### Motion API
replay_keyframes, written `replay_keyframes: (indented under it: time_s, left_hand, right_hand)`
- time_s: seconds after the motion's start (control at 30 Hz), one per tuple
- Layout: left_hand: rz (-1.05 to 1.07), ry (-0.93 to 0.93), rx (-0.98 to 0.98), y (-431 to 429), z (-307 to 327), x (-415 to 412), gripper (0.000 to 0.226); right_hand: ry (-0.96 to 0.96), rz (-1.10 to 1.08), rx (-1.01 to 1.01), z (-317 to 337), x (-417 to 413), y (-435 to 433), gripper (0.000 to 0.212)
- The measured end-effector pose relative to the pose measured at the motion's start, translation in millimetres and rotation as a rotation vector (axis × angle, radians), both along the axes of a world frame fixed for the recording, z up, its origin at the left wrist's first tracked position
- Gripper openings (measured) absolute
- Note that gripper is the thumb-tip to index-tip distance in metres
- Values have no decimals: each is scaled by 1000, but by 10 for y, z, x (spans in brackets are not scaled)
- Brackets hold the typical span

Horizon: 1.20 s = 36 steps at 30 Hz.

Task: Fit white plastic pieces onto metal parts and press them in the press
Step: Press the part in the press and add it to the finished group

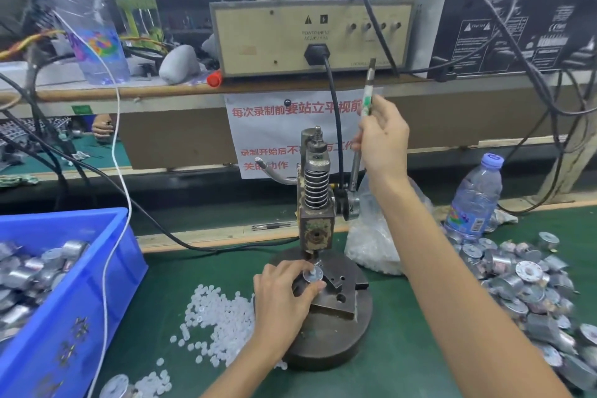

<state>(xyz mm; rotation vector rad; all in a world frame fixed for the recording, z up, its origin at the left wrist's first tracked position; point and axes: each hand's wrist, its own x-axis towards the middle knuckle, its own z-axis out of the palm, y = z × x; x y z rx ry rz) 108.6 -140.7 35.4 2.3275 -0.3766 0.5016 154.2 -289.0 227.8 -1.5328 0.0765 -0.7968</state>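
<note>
Here: left hand (pixel 284 296) holds metal disc (pixel 312 274) — right hand (pixel 384 139) grips lever (pixel 367 99).

The left grip (pixel 284 291) (a bare hand) pinches a round metal part (pixel 312 275) on the block of the press (pixel 315 203), right under the ram. The right grip (pixel 382 136) is curled round the upright lever (pixel 367 97). Loose white plastic pieces (pixel 216 323) lie on the green surface (pixel 403 359), just left of the press base. A blue bin (pixel 97 300) holding metal cylinders stands far left. A heap of metal parts (pixel 517 281) lies right, beside a water bottle (pixel 473 200).
</note>
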Motion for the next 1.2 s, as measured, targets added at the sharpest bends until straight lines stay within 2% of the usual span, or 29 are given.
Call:
replay_keyframes:
  time_s: [0.17, 0.27, 0.37, 0.47, 0.53, 0.6, 0.7, 0.83, 0.97, 1.2]
  left_hand:
    - [-1, -6, 55, 7, 26, -34, 28]
    - [-7, -25, 53, 10, 16, -55, 29]
    - [8, -64, 48, -5, 13, -75, 28]
    - [20, -104, 62, -11, 11, -103, 26]
    - [7, -142, 43, -9, 8, -143, 25]
    - [-26, -179, 12, -13, 5, -214, 23]
    - [-109, -148, -37, -68, 29, -331, 27]
    - [-197, -78, -115, -321, 112, -394, 27]
    - [-320, -4, -146, -841, 200, -425, 25]
    - [-563, 54, -115, -1897, 343, -559, 23]
  right_hand:
    - [-56, -41, 48, -788, -435, -63, 36]
    - [143, 40, 15, -1348, -716, -21, 32]
    - [387, 169, -162, -1682, -857, 81, 26]
    - [460, 224, -427, -1758, -864, 154, 17]
    - [482, 239, -558, -1758, -856, 193, 19]
    - [503, 255, -617, -1737, -855, 209, 22]
    - [465, 257, -603, -1686, -891, 176, 10]
    - [441, 196, -514, -1639, -1020, -83, 6]
    - [441, 43, -522, -1615, -1196, -543, 3]
    - [506, -295, -445, -1566, -1576, -1383, 15]
